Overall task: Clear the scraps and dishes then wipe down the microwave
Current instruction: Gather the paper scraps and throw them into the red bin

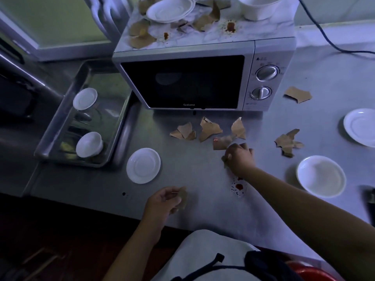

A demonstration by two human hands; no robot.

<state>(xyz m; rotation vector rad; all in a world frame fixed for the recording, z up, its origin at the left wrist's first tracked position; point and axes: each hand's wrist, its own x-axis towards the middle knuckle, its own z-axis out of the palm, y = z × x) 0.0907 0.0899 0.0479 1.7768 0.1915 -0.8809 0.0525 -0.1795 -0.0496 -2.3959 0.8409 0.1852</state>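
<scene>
Scrap-gathering looks to be the step in hand. The right hand (239,157) is curled down around a torn brown scrap (223,159) mid-tabletop, just short of the loose scraps (209,128) lying before the microwave (182,82). The left hand (164,199) pinches another piece (183,196) near the front edge. More scraps and two dishes (170,9) sit on the microwave's top, and saucers (143,165) dot the tabletop (203,211). Next, I'd judge, the pile by the door wants picking up, then dishes go to the tray (50,138) at the left edge. Wiping, red spill (238,186) included, comes last.
</scene>
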